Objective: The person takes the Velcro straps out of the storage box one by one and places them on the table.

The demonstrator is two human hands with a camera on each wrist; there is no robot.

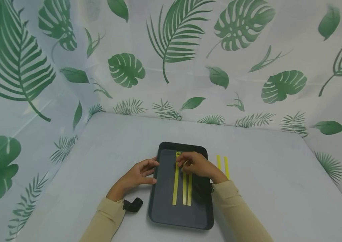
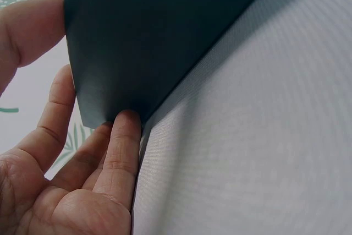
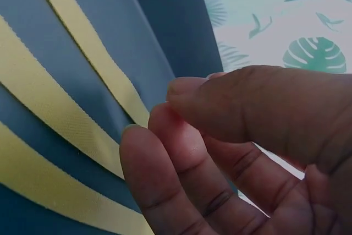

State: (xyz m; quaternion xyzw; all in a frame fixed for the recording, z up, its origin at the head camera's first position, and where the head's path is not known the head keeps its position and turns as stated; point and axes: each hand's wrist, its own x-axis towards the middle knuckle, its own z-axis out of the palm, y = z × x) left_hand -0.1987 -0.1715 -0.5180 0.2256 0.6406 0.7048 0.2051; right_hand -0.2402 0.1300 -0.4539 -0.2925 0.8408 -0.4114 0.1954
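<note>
A dark grey tray (image 1: 162, 215) lies on the white surface with three narrow yellow straps inside, running lengthwise. The left strap (image 1: 175, 188) has a small yellow buckle-like end (image 1: 178, 153) at the top. The middle strap (image 1: 184, 193) and right strap (image 1: 189, 191) lie close together. My left hand (image 1: 137, 174) touches the tray's left wall with its fingers loosely extended. Over the tray, my right hand (image 1: 196, 164) has bent fingers close to the left strap's upper part. In the right wrist view its thumb (image 3: 220, 103) meets a fingertip; whether anything is between them is hidden.
Two more yellow straps (image 1: 226, 166) lie on the white tabletop (image 1: 267, 188) just right of the tray, partly behind the right forearm. A black wrist device (image 1: 133, 205) sits by the left cuff. Leaf-printed curtains (image 1: 186, 90) enclose the back and sides.
</note>
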